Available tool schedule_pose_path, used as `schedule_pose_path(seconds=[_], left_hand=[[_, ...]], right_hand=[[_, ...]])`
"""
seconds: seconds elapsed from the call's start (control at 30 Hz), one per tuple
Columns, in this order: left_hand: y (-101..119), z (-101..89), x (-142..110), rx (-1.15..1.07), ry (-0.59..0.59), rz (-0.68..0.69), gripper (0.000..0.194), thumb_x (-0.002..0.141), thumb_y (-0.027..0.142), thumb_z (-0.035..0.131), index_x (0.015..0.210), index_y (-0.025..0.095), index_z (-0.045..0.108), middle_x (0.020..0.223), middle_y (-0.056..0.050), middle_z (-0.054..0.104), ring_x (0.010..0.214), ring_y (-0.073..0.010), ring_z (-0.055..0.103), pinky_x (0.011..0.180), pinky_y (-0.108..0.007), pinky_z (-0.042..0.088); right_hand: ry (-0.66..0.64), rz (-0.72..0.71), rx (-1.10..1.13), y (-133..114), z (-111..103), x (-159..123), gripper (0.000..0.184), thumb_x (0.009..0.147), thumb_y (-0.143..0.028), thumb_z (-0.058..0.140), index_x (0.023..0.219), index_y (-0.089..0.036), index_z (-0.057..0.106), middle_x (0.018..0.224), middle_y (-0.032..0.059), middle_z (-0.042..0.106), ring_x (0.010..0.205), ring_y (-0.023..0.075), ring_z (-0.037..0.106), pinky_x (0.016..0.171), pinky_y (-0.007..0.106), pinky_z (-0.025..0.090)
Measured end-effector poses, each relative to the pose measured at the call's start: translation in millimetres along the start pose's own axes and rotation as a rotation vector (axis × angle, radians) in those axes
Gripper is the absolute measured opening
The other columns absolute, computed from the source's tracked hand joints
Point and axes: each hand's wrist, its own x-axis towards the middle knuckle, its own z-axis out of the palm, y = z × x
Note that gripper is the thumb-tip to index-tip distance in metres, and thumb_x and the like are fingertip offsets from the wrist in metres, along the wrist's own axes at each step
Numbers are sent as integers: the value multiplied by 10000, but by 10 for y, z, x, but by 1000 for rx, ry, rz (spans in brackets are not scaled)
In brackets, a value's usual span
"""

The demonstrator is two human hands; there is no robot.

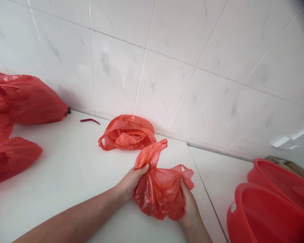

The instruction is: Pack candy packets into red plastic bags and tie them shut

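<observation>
We count two hands in view, one left hand and one right hand, and one red plastic carrier bag between them. The bag is crumpled and lies across the gap between the two thumbs. The left thumb presses on its left edge, below an upright handle lobe; the right thumb presses on its right side, just below the second handle lobe. On both hands we see the bag pinched against the thumb, but the other fingers are largely hidden behind the film, and we cannot tell whether they are spread or together. Nor can we tell whether the bag touches the white tabletop below it.

Beyond the hands, we count one open-mouthed red bag lying beside the tiled wall. To its left lies one slim, curved dark-red strip. At the left edge we count at least two filled red bags, a larger one and a smaller one; overlap prevents an exact figure. At the right we count two red plastic basins, a nearer one and a farther one, set close together.
</observation>
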Motion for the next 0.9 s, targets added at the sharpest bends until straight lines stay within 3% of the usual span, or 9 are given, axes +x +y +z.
schedule_pose_path(seconds=[0.13,0.23,0.3,0.37,0.47,0.6,0.7,0.8,0.9], left_hand=[[61,-34,13,-13,-37,-15,313,805,384,638,989,131,647,961,-144,717,885,-294,689,801,-414,539],[10,-20,-20,6,-224,21,357,784,361,673,1046,123,630,1003,-159,702,922,-304,674,837,-432,514],[-55,12,-48,34,-350,65,391,741,296,726,1077,127,619,1037,-153,692,960,-305,659,871,-432,492],[-115,55,-75,94,-402,93,436,695,238,764,1089,130,613,1046,-145,688,969,-302,653,884,-427,480],[-161,117,-103,191,-328,125,438,643,179,791,1045,133,622,994,-128,699,926,-298,659,849,-425,489],[-155,160,-114,232,-235,140,346,651,170,769,972,120,650,948,-124,708,899,-293,660,823,-408,494],[-172,148,-113,245,-285,143,283,655,148,761,919,121,664,909,-106,709,858,-266,660,793,-371,498],[-217,87,-90,179,-257,111,231,694,180,748,898,117,659,873,-97,700,828,-242,655,786,-356,496],[-225,2,-26,7,-148,49,209,799,291,657,953,151,635,879,-76,689,840,-228,654,841,-382,481]], right_hand=[[142,-138,-155,1,17,-5,404,843,-547,519,990,-196,654,1004,94,693,891,271,644,734,380,520],[262,-295,-401,58,124,-54,364,827,-553,544,804,-200,629,754,40,673,695,215,619,621,315,502],[302,-319,-492,114,206,-80,392,813,-573,548,725,-194,596,643,16,622,606,190,579,548,292,477],[332,-282,-527,167,270,-91,390,785,-566,584,703,-185,583,625,9,605,585,181,562,510,279,461],[292,-247,-498,201,290,-93,367,760,-537,631,694,-178,585,632,11,603,598,180,565,509,270,457],[-17,-260,-420,111,212,-119,417,821,-584,533,913,-196,653,816,55,667,739,208,612,662,317,502],[-211,-244,-461,25,195,-136,451,736,-547,667,1040,-213,649,966,72,674,871,242,617,778,356,496],[-153,-201,-347,5,205,-118,338,735,-424,713,985,-201,665,959,73,687,895,259,629,792,377,493],[-41,-68,-61,-14,146,-78,304,805,-439,619,965,-186,674,1013,94,688,929,270,636,788,396,496]])
